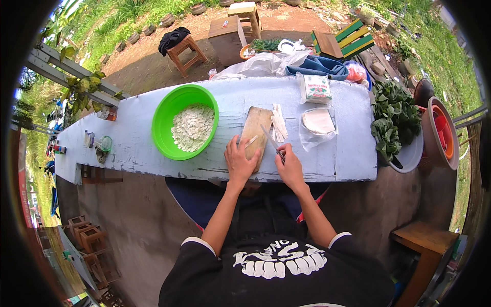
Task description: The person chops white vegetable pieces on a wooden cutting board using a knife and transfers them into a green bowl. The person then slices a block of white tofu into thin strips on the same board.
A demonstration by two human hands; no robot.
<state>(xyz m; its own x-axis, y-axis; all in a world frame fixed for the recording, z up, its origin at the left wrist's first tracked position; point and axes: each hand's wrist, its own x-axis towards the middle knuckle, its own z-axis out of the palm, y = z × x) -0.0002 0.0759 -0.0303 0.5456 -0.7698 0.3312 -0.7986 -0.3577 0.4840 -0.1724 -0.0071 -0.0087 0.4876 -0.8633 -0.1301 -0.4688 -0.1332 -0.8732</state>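
Note:
My left hand (241, 159) rests on a wooden cutting board (257, 116), its fingers closed on a pale flat strip (251, 141). In my right hand (289, 168) is a knife (269, 137), gripped by the handle, its blade slanting up and left over the board's right side. More pale strips (278, 124) lie in a loose pile just right of the board. A bright green basin (159, 118) to the left holds many small whitish cut pieces (193, 128). Right of the strips, a stack of pale square sheets (318, 122) sits on clear plastic.
Behind the sheets stands a wrapped white package (315, 88). Leafy greens (394, 115) fill a basin beyond the table's right end, beside a brown tub (427, 138). Plastic bags (266, 65) and blue cloth (319, 69) line the far edge. A small jar (106, 143) stands left.

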